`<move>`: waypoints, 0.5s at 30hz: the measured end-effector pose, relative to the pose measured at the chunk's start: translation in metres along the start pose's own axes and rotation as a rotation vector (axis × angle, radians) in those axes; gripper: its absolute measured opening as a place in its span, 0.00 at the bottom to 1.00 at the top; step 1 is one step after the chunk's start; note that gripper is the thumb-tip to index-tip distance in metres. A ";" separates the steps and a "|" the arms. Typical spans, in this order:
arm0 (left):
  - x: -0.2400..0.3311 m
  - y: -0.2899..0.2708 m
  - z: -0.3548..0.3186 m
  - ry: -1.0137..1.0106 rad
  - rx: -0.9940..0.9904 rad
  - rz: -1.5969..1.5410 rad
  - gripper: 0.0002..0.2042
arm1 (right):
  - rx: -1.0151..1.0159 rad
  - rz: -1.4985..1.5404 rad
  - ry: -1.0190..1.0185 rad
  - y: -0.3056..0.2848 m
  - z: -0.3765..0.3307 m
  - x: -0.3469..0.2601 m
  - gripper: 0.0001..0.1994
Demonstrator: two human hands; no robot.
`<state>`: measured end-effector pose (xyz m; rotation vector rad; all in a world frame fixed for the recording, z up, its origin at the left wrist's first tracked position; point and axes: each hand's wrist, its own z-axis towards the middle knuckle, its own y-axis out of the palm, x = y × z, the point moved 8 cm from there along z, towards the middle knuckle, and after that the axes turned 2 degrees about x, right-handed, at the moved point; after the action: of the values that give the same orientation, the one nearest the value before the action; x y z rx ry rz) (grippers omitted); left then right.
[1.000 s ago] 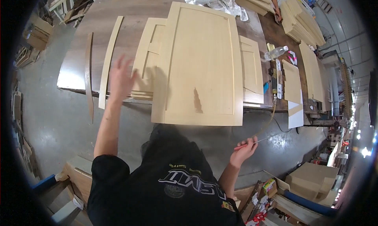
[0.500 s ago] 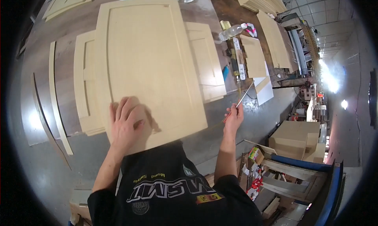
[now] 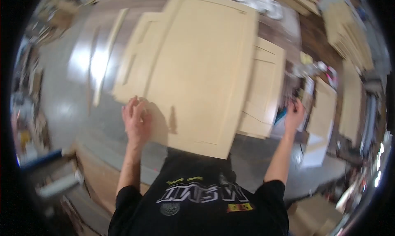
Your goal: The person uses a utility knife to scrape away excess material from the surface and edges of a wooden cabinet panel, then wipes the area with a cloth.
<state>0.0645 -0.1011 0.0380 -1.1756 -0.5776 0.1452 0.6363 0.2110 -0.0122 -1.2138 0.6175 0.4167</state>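
A pale wooden cabinet door with a raised frame (image 3: 201,71) lies on top of other door panels, its near edge close to my body. My left hand (image 3: 138,123) rests at its near left edge, fingers bent and a little apart, with nothing seen in them. To the right of the stack, my right hand (image 3: 294,112) is over the row of tools on the table. Its fingers are closed around something dark and small, blurred by motion. Beside that hand lies a blue-green tool (image 3: 280,116). Another door panel (image 3: 263,92) shows under the top door.
A clear plastic bottle (image 3: 308,68) lies beyond the tools. Brown board (image 3: 322,106) and a white sheet (image 3: 316,151) are at the right. Long thin wood strips (image 3: 108,59) lie at the left. Stacked panels (image 3: 349,38) stand at far right.
My right hand has moved forward to the tools; the slim metal-shafted tool it held no longer shows clearly. My left hand stays at the door's edge. The view has turned left.
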 end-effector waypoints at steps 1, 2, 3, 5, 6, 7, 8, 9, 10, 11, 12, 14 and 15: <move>-0.005 -0.004 -0.018 -0.050 0.048 0.061 0.28 | 0.015 0.261 -0.060 0.003 -0.010 0.014 0.19; -0.010 -0.006 -0.041 -0.112 0.065 0.120 0.28 | -0.081 -0.137 -0.101 0.010 -0.022 0.009 0.21; -0.018 -0.018 -0.063 -0.294 0.190 0.075 0.31 | -0.182 -0.277 -0.006 0.019 -0.034 0.007 0.22; -0.023 -0.020 -0.094 -0.493 0.349 0.020 0.35 | -0.116 -0.382 -0.188 0.022 -0.047 0.054 0.22; -0.042 0.003 -0.119 -0.766 0.332 -0.429 0.34 | -0.105 -0.452 -0.127 0.026 -0.045 0.064 0.23; -0.038 0.023 -0.135 -1.009 0.312 -0.898 0.34 | -0.109 -0.213 -0.017 0.029 -0.044 0.061 0.25; -0.019 0.035 -0.145 -1.134 0.201 -1.054 0.35 | -0.104 -0.263 -0.035 0.030 -0.045 0.050 0.27; 0.011 0.042 -0.144 -1.249 0.089 -1.218 0.35 | -0.096 -0.312 -0.055 0.029 -0.045 0.027 0.28; 0.034 0.056 -0.142 -1.215 0.045 -1.189 0.35 | -0.094 -0.314 -0.087 0.030 -0.040 0.028 0.28; 0.049 0.069 -0.143 -1.177 -0.001 -1.158 0.36 | -0.097 -0.319 -0.088 0.029 -0.041 0.042 0.29; 0.044 0.083 -0.152 -1.182 0.020 -1.175 0.36 | -0.099 -0.320 -0.086 0.027 -0.040 0.054 0.30; 0.032 0.102 -0.154 -0.911 0.050 -1.078 0.35 | -0.183 -0.217 -0.030 0.025 -0.042 0.063 0.30; 0.022 0.096 -0.151 -0.908 0.065 -1.094 0.35 | -0.260 -0.121 0.055 0.021 -0.043 0.075 0.30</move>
<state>0.1766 -0.1793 -0.0795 -0.5405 -1.9155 -0.2628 0.6722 0.1746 -0.0855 -1.5069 0.5452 0.3703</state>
